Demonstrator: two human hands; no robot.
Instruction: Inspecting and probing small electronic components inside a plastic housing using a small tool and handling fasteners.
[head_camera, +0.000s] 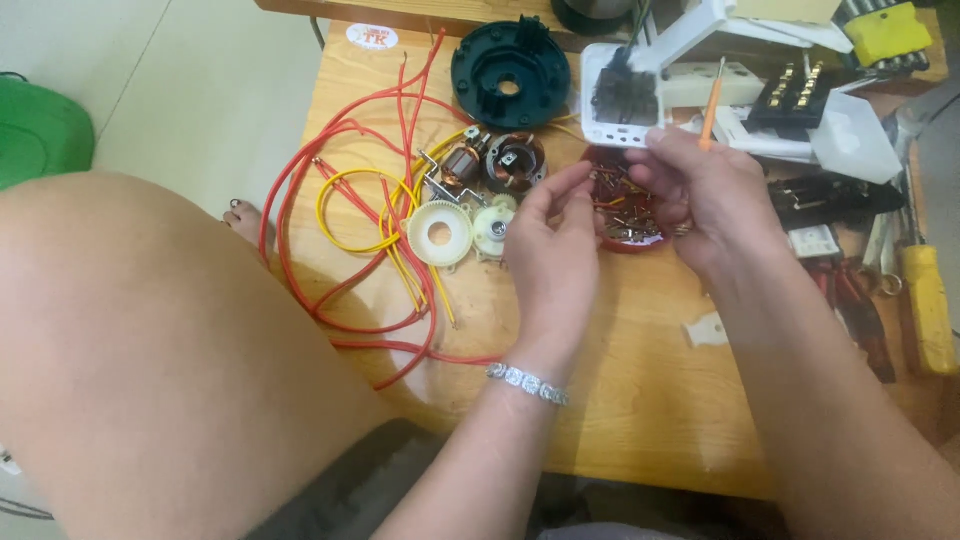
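Both hands meet above a red dish (640, 240) of small metal parts on the wooden surface (640, 400). The left hand (548, 240) pinches its fingertips narrowly; what it holds cannot be told. The right hand (700, 195) grips an orange-handled screwdriver (712, 105). Left of them lie a white gear (440, 235), a copper-wound motor (490, 165) and red and yellow wires (350, 220).

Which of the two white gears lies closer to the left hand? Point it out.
The smaller white gear, with the metal hub at its centre. It sits right beside the left hand; the larger white gear with the open hole lies farther out, by the yellow wires.
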